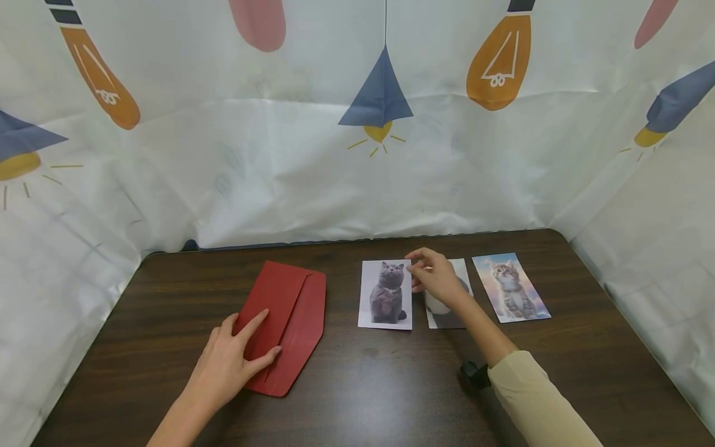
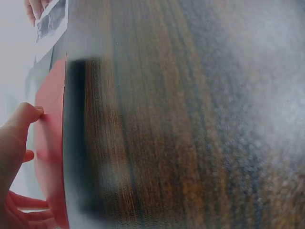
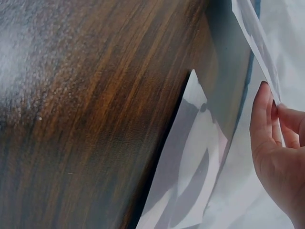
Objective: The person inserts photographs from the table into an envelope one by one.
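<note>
My left hand [image 1: 226, 363] rests on a red envelope [image 1: 279, 298], with the thumb on its flap side and the index finger spread across its body. In the left wrist view the envelope [image 2: 50, 143] appears edge-on beside the fingers. My right hand [image 1: 438, 279] pinches the upper right corner of a photo card of a grey cat [image 1: 385, 298] between thumb and fingers. The right wrist view has that card [image 3: 257, 43] tilted above the table. Beneath the right hand lies a second card [image 1: 460, 276], its picture partly hidden by the hand.
A card with a striped kitten [image 1: 511, 288] lies to the right of the covered card. The dark wooden table [image 1: 357, 397] ends at a white curtain [image 1: 313, 174] printed with lamps and bulbs. A dark band [image 1: 475, 374] sits at the right wrist.
</note>
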Action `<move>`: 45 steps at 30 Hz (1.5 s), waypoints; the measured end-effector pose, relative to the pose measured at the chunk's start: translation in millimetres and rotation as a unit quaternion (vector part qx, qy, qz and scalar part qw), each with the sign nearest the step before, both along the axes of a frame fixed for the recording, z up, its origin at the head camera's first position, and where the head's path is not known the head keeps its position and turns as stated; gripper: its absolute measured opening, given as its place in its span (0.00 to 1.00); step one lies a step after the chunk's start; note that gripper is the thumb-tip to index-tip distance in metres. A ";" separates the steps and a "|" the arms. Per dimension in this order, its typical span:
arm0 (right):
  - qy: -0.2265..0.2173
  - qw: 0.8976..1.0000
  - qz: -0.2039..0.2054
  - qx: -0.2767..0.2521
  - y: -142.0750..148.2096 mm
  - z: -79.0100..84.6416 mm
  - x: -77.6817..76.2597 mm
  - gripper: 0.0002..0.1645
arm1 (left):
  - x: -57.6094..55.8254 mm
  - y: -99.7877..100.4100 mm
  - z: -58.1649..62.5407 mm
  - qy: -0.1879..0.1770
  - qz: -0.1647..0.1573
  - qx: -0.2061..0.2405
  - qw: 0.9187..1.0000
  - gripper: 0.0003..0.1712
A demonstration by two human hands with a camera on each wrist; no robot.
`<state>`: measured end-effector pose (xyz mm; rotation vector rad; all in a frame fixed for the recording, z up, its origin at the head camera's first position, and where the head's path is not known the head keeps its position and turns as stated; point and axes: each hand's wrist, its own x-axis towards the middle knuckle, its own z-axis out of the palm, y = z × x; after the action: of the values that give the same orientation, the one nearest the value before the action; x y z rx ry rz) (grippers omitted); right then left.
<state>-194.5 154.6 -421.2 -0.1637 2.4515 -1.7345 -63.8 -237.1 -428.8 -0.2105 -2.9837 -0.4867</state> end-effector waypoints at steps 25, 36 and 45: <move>-0.009 0.999 -0.005 -0.031 5.2 7.6 6.9 0.19 | -3.2 5.3 -0.7 0.062 -0.026 0.016 0.998 0.37; -0.006 0.999 0.004 -0.045 10.0 7.0 10.2 0.20 | -6.2 12.3 3.4 0.044 -0.016 0.030 0.998 0.37; -0.005 0.998 0.013 -0.055 8.8 8.5 10.8 0.20 | -10.1 17.5 4.4 0.038 -0.013 0.038 0.998 0.38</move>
<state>-183.7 163.4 -412.7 -0.1963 2.3370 -1.8559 -73.8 -219.6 -424.4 -0.2553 -2.8862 -0.5798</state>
